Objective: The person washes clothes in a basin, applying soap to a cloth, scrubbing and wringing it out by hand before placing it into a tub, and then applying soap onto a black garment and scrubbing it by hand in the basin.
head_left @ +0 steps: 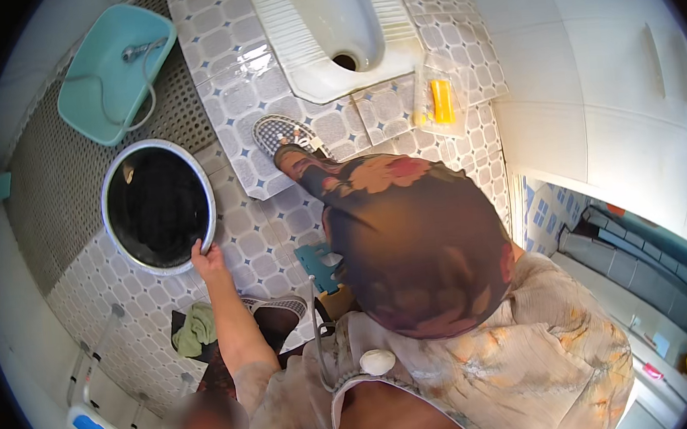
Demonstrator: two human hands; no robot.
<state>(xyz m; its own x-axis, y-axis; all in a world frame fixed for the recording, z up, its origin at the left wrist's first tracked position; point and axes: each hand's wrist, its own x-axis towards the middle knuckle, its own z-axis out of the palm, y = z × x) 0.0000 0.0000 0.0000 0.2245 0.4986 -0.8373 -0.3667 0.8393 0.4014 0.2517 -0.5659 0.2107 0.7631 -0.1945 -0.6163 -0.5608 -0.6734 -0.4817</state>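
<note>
My left hand (208,259) grips the near right rim of a round basin (105,209) standing on the floor at the left. Its fingers curl over the edge, thumb and fingertips close together. Dark, nearly black contents (157,209) fill the basin, with a small tan patch near the far left side; whether they are liquid or soaked cloth I cannot tell. My right hand is hidden behind my raised knee (419,249), which is covered in dark floral cloth. Only part of the right arm shows beside it.
Beyond the round basin, a turquoise tub (77,106) holds a shower head (135,52) and hose on a perforated mat (50,181). A squat toilet (299,65) lies ahead on a raised tiled step. A yellow object (442,102) and a green cloth (195,331) are also on the floor.
</note>
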